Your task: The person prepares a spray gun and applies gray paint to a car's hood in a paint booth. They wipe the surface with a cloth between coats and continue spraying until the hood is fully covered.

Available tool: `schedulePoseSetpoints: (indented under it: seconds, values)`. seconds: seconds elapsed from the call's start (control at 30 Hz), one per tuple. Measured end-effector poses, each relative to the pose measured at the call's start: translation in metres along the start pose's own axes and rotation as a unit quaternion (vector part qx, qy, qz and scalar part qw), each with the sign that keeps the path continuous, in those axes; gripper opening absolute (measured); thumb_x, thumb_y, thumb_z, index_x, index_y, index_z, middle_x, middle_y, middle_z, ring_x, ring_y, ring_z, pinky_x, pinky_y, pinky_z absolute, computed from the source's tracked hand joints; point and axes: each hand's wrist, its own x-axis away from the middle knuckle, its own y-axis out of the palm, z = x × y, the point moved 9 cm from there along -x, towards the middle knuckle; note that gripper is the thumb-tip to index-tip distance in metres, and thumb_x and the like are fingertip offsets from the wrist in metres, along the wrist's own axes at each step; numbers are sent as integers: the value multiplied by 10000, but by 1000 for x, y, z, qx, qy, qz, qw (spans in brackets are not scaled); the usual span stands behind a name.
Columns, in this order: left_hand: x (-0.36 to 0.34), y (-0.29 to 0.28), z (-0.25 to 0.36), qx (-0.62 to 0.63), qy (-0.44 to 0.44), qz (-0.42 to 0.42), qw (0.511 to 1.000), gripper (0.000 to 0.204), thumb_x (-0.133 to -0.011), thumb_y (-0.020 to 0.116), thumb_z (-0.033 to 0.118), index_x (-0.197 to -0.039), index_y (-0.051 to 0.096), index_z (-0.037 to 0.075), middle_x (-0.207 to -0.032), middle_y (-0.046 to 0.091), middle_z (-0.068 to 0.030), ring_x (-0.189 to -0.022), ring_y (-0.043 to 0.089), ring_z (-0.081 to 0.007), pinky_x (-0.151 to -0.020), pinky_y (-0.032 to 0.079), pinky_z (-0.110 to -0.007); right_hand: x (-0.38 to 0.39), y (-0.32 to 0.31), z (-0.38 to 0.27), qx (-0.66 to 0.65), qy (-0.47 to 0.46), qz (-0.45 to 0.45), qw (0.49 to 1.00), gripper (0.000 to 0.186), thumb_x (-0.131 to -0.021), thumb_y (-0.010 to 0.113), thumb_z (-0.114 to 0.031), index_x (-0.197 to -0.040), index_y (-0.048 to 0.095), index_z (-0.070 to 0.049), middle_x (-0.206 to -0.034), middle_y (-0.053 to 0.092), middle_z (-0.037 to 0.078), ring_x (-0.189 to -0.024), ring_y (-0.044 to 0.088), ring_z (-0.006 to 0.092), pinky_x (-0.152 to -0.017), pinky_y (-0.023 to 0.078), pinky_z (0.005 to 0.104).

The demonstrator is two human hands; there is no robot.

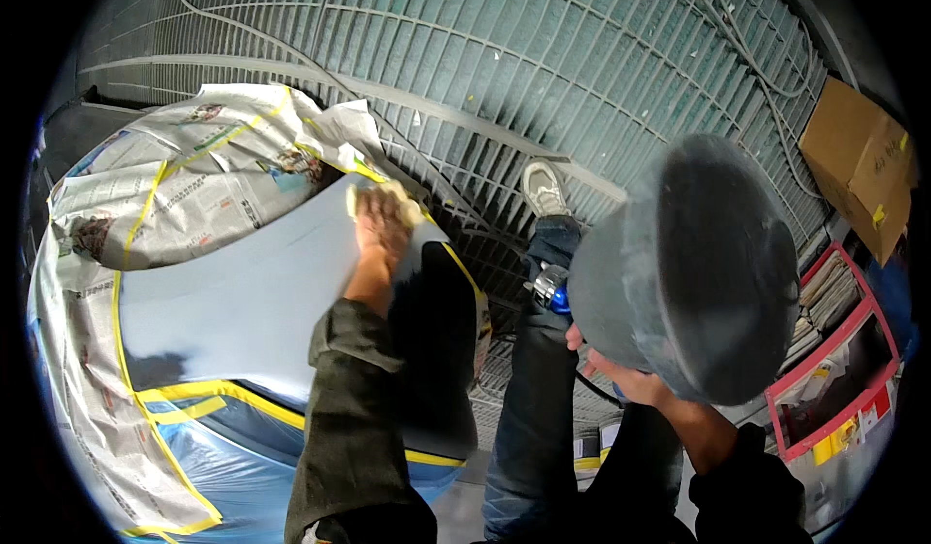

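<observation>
My left hand presses a pale yellow cloth onto the far end of a car body panel. The panel is grey, with a glossy black area on its right side. Yellow tape, newspaper sheets and blue plastic film border it. Raised at the right, my right hand is closed around a spray gun with a silver and blue body. Its big dark grey cup looms close to the camera and hides most of the grip and part of the fingers.
Metal floor grating stretches ahead, with hoses lying across it. My shoe stands on the grating. To the right are a cardboard box and a red-framed rack with folded papers inside.
</observation>
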Motion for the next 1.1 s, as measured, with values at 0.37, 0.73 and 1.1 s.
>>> schedulePoseSetpoints:
  seconds: [0.37, 0.73, 1.1]
  values:
    - [192, 0, 75, -89, -10, 111, 990, 556, -981, 395, 380, -1500, 378, 182, -1594, 270, -2, -1492, 129, -307, -1212, 100, -443, 78, 2, 6, -13, -57, -51, 997, 245, -982, 575, -155, -1180, 577, -10, -1149, 601, 121, -1000, 598, 190, -674, 558, 277]
    - [382, 142, 285, -45, 137, 103, 984, 582, -941, 422, 303, -1498, 364, 143, -1553, 344, -21, -1463, 238, -227, -1219, 139, -423, 185, 8, 108, -14, 1, -205, 979, 303, -934, 661, -251, -1147, 620, -39, -1059, 667, 87, -931, 650, 176, -647, 574, 287]
    - [237, 39, 149, -52, -110, 216, 969, 478, -890, 488, 240, -1358, 565, 175, -1567, 315, -25, -1485, 169, -303, -1221, 124, -451, 230, 8, 246, -106, 34, -129, 985, 221, -935, 661, -194, -1089, 651, -35, -1012, 690, 81, -907, 665, 152, -590, 574, 269]
